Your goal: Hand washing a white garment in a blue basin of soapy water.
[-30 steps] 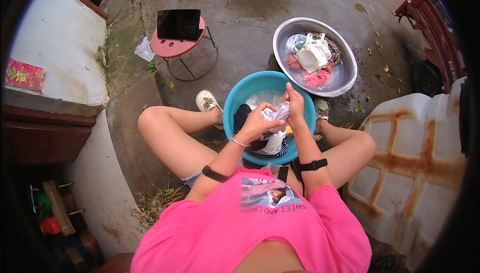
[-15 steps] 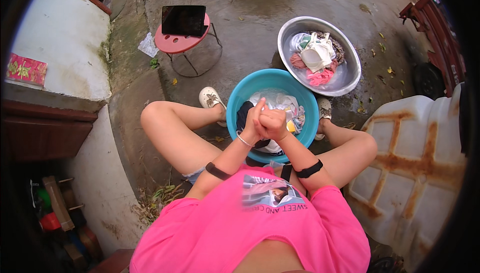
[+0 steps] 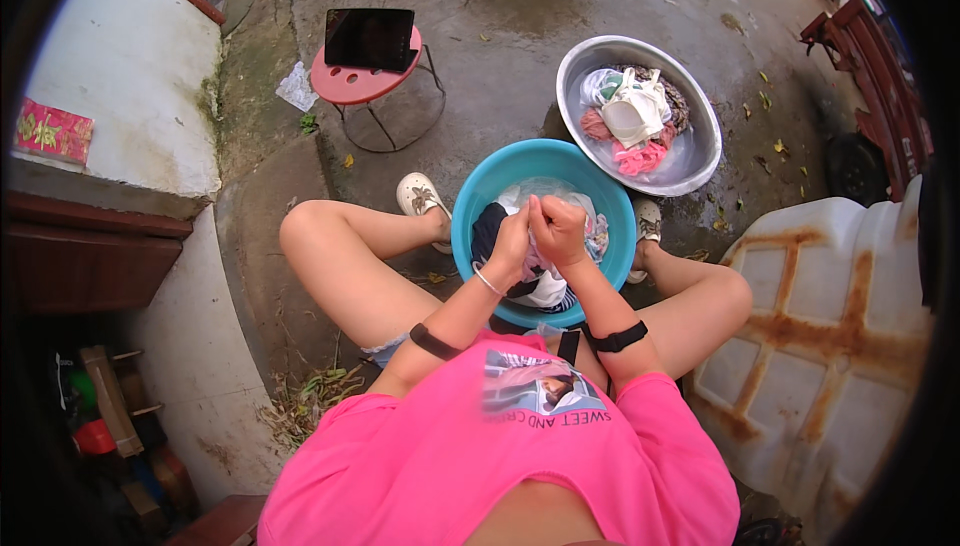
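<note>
Both fists are bunched tight on a wet, pale bit of cloth – left hand and right hand pressed knuckle to knuckle right over the teal plastic basin between the knees. Looks like a white garment, though it's mostly hidden by the fingers. The basin holds more laundry, dark and white pieces in water. Just beyond it sits a round metal bowl – shiny, with pink and white clothes soaking. A black tablet lies on a pink stool on damp concrete.
</note>
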Demonstrator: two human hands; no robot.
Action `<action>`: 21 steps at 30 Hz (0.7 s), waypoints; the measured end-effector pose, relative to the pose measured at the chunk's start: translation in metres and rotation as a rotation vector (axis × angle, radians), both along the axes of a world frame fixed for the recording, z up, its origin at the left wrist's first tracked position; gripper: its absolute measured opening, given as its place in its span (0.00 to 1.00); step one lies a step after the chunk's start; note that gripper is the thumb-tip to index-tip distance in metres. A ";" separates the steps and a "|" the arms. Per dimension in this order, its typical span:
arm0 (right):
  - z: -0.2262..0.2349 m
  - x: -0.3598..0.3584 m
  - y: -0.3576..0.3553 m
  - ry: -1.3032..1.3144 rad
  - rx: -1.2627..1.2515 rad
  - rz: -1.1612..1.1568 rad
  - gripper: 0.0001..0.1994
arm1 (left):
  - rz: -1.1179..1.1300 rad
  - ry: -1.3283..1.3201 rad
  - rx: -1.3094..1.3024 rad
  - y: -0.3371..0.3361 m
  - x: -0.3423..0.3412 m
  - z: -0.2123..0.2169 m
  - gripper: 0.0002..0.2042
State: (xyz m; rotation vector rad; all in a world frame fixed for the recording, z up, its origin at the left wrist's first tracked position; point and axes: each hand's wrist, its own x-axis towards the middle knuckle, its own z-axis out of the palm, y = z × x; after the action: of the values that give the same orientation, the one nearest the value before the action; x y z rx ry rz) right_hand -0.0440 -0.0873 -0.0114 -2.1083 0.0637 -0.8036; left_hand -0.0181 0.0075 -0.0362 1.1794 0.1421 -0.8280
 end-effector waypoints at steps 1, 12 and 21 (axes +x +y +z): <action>0.000 0.000 -0.003 -0.001 -0.018 0.012 0.17 | -0.031 -0.018 0.059 0.000 0.001 0.003 0.17; 0.001 -0.007 -0.044 0.335 0.325 0.457 0.09 | 0.236 -0.100 0.023 0.007 0.016 0.016 0.12; 0.039 -0.019 0.031 0.100 0.031 0.371 0.06 | 0.003 0.165 -0.248 0.015 0.024 -0.015 0.17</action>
State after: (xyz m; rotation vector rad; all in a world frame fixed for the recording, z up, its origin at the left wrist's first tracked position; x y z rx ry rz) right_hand -0.0634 -0.0567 0.0272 -2.0458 -0.2537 -0.4726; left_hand 0.0060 0.0222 -0.0511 0.8784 0.1714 -0.9125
